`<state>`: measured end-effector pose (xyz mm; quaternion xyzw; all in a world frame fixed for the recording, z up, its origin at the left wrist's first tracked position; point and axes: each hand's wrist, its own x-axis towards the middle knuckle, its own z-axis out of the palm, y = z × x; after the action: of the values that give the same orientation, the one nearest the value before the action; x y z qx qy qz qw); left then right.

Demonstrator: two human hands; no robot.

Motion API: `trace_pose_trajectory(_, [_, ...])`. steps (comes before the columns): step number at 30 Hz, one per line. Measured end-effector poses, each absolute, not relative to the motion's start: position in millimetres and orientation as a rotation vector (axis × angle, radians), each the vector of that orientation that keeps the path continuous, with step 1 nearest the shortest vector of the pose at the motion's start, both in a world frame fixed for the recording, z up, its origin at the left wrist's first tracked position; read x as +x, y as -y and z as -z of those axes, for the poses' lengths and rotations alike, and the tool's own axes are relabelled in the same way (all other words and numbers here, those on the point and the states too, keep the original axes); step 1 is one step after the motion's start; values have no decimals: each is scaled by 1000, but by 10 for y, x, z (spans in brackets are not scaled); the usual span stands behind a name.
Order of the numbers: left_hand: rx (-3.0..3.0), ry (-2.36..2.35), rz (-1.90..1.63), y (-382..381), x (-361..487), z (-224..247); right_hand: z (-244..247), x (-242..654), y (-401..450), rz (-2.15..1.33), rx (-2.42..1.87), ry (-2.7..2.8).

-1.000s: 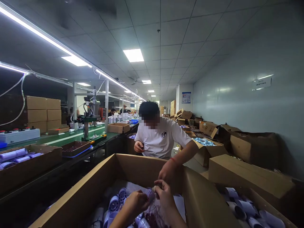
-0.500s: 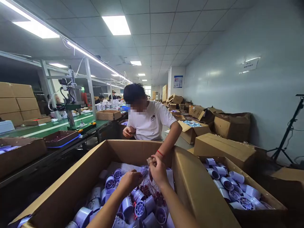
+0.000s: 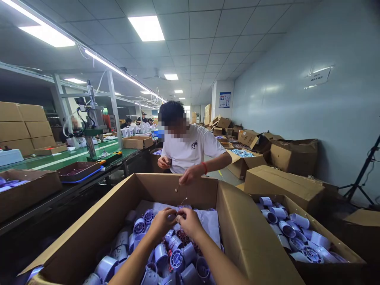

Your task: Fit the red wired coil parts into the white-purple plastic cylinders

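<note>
Closeness probably steadies the work — the bare left hand (image 3: 162, 222) and bare right hand (image 3: 190, 223) curl inward almost together, though whether they grip anything I can't tell — over a deep brown cardboard box (image 3: 156, 187), whose tall walls keep in glossy lilac plastic cylinders (image 3: 161, 256). These lie jumbled, some showing spoked ends, thin dark-red wires (image 3: 184, 237) tangled between them

Up comes the co-worker's hand (image 3: 192, 174), clear of the person's right hand (image 3: 190, 223) and level with the top edge of the big box (image 3: 175, 188)! The right hand drops in beside the left hand (image 3: 163, 221), the gap between their fingertips closing, and more white sheet (image 3: 208, 223) shows alongside.
</note>
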<state>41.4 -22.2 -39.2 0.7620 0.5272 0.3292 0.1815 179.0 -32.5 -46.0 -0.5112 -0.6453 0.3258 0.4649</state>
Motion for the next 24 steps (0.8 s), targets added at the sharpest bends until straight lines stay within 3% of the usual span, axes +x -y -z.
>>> trace_pose_trajectory(6, [2106, -1355, -1010, 261, 447, 294, 433, 1802, 229, -1103, -1096, 1208])
trace_pose_trajectory(18, [2099, -1183, -1126, 329, 516, 263, 394, 1809, 252, -920, -986, 1237])
trace_pose_trajectory(24, [1732, -1158, -1260, 241, 491, 263, 284, 1953, 182, -1084, -946, 1011])
